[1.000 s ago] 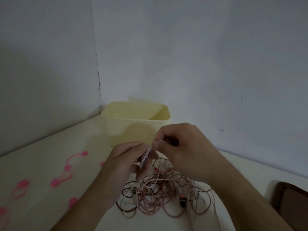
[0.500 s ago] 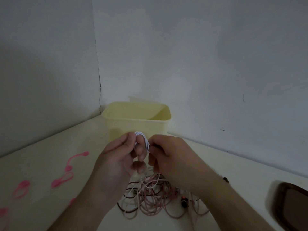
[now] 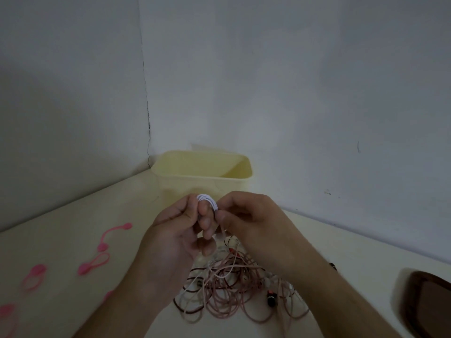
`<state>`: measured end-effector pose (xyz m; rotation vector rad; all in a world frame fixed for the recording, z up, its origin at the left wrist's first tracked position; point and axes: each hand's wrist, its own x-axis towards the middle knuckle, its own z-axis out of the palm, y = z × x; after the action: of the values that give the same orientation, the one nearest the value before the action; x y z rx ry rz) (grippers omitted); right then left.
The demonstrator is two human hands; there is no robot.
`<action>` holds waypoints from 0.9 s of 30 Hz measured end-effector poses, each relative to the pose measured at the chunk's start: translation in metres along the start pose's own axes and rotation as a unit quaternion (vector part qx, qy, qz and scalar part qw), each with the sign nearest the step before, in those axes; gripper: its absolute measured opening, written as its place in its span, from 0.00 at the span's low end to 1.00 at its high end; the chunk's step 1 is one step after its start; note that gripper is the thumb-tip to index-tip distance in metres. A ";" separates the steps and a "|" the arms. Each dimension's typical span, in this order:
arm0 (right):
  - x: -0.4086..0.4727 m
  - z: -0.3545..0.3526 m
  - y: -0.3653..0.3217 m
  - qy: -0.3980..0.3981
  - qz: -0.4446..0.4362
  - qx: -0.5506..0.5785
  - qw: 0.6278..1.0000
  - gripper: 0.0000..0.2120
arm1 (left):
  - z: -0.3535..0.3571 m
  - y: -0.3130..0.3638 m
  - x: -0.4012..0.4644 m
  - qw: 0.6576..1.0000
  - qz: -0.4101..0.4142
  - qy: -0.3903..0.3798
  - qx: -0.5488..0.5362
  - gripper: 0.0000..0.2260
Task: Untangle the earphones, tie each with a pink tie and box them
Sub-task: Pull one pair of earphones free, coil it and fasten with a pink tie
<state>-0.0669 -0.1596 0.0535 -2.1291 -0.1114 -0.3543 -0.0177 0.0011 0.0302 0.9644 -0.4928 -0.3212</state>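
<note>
Dim cream table, centre frame: left hand gripping white coil, right hand pinching its cord, keeping loops neat for tying.

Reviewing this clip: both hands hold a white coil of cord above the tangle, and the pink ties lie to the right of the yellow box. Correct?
Not quite. The head view shows the pink ties on the table left of the yellow box, not right. The rest holds: left hand and right hand hold the white coil above the tangle.
</note>
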 end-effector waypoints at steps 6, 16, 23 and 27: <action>-0.002 0.008 0.002 0.062 -0.032 -0.039 0.997 0.08 | 0.001 0.000 0.000 1.000 0.000 0.001 -0.003 0.17; -0.004 0.004 -0.001 0.070 -0.060 -0.081 0.992 0.10 | -0.003 -0.004 0.004 1.000 0.007 0.015 0.018 0.14; -0.003 -0.006 0.001 0.054 -0.051 -0.126 0.989 0.09 | -0.001 0.002 0.002 0.993 0.018 0.048 0.104 0.11; -0.002 -0.009 0.002 0.025 -0.074 -0.186 0.979 0.08 | -0.005 0.007 0.006 0.968 0.051 0.038 0.243 0.08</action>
<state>-0.0705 -0.1684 0.0555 -2.4852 -0.1873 -0.5522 -0.0095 0.0055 0.0347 1.4164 -0.5608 -0.0674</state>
